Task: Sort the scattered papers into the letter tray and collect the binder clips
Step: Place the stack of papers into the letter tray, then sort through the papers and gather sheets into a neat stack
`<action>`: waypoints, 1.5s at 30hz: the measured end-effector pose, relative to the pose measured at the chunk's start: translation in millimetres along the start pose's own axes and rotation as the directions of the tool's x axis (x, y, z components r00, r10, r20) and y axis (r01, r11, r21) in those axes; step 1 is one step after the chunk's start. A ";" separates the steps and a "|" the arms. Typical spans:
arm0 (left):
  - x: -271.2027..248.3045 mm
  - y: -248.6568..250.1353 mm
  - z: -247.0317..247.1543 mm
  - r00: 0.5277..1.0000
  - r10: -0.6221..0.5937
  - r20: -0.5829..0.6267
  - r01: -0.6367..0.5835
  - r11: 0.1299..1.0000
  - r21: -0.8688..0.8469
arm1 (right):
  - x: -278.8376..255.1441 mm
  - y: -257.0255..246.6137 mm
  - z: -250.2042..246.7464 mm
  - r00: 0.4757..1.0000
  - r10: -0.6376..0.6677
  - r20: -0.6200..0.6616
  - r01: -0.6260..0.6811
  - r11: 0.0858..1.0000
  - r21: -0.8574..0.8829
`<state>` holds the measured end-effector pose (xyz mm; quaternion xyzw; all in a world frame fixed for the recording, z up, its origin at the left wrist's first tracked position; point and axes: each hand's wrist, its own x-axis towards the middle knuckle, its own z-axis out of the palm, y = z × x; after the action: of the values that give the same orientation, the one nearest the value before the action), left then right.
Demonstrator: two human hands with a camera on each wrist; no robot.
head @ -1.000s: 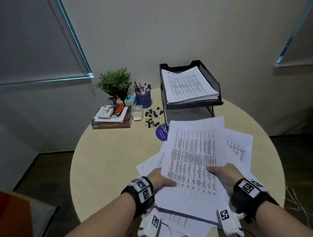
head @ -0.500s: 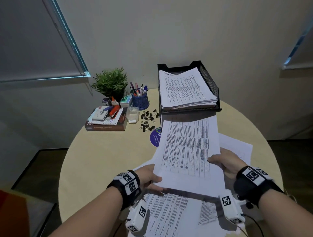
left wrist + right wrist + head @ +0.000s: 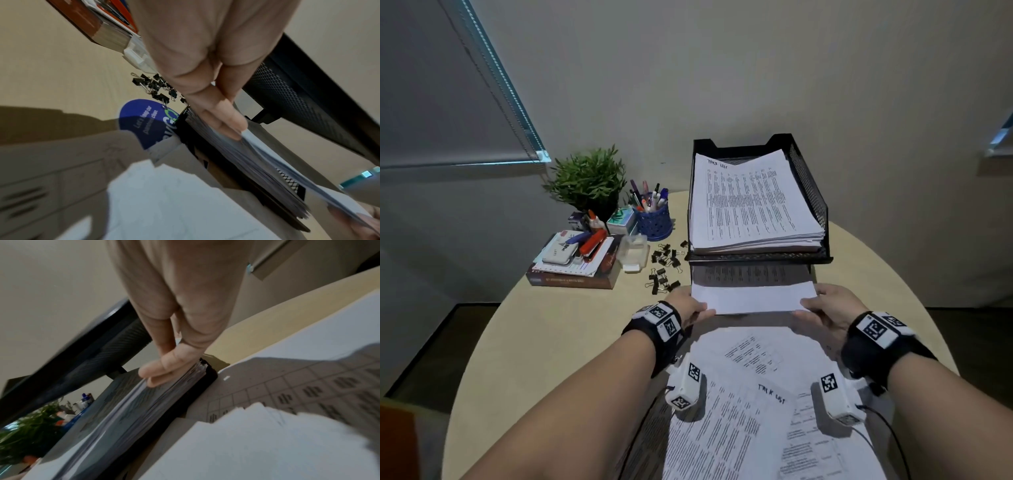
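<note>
A black mesh letter tray (image 3: 810,192) with two tiers stands at the back of the round table; its top tier carries a thick stack of printed sheets (image 3: 750,202). My left hand (image 3: 693,305) and right hand (image 3: 816,305) each pinch a side of a sheaf of papers (image 3: 753,297), whose far part lies inside the lower tier. In the left wrist view my fingers (image 3: 218,112) clamp the sheaf's edge (image 3: 267,159); the right wrist view shows my fingers (image 3: 164,368) on its other edge (image 3: 131,405). Several black binder clips (image 3: 664,267) lie loose left of the tray. More printed papers (image 3: 756,394) are spread under my wrists.
Left of the tray stand a potted plant (image 3: 589,181), a blue pen cup (image 3: 654,219), a small clear box (image 3: 633,253) and a book (image 3: 575,277) topped with a stapler and notepads. A blue round coaster (image 3: 144,120) lies partly under the papers.
Both hands carried the sheaf forward and down from above the table into the lower tier of the tray. The papers that were beneath it now lie uncovered.
</note>
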<state>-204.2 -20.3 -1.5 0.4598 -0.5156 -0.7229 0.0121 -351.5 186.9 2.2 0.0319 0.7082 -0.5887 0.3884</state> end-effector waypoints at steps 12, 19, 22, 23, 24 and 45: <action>44.6 1.5 4.0 0.886 0.326 -0.329 -0.034 0.755 0.655 | 42.6 7.4 11.6 0.939 -0.131 -0.319 0.054 0.969 -0.239; 13.4 -17.0 -24.9 0.903 0.332 -0.274 -0.061 0.728 0.682 | 9.3 15.8 7.5 0.892 -0.334 -0.304 0.148 0.852 -0.501; -2.2 -34.1 -40.2 0.935 0.302 -0.187 -0.075 0.682 0.727 | -9.3 29.7 6.3 0.923 -0.331 -0.198 0.198 0.847 -0.494; -8.5 -40.6 -45.5 0.944 0.290 -0.159 -0.077 0.660 0.748 | -16.4 35.7 6.3 0.932 -0.324 -0.160 0.207 0.842 -0.499; -14.9 -47.5 -51.0 0.951 0.276 -0.140 -0.073 0.639 0.766 | -25.3 41.8 6.6 0.943 -0.306 -0.131 0.200 0.835 -0.512; -131.4 -152.1 -100.4 0.950 0.284 -0.131 0.053 0.266 0.963 | -160.8 166.8 44.3 0.988 -0.054 -0.148 -0.006 0.924 -0.384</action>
<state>9.1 41.7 -35.4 0.4306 -0.8708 -0.1908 -0.1412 -133.0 266.0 -38.5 -0.0074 0.8379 -0.4396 0.3234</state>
